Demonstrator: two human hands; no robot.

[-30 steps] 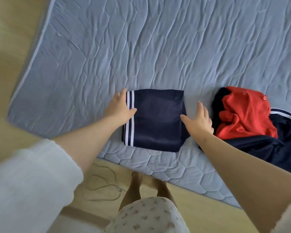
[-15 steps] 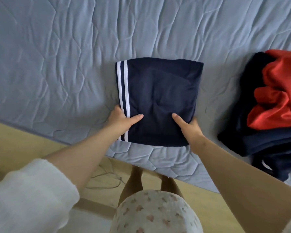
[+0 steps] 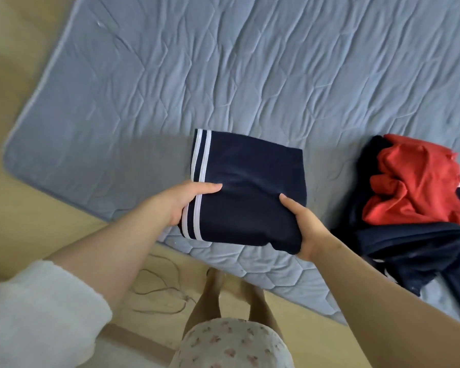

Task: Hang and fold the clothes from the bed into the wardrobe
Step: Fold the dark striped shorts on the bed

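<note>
Grey quilted bed (image 3: pixel 250 62) over wood floor (image 3: pixel 24 235); my left hand (image 3: pixel 179 201) and right hand (image 3: pixel 307 231) grip the folded navy garment (image 3: pixel 247 192) between them.

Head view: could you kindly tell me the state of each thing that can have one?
navy striped garment: folded, held at its near edge.
left hand: grips its striped side.
right hand: grips its plain side.
dark clothes: heaped, unfolded.
red garment: crumpled on the dark clothes.

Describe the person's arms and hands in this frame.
The left hand and right hand are bare: no gloves, rings or watch visible. The left arm wears a white fuzzy sleeve pushed up, forearm bare. The right forearm is bare; no sleeve shows.
</note>
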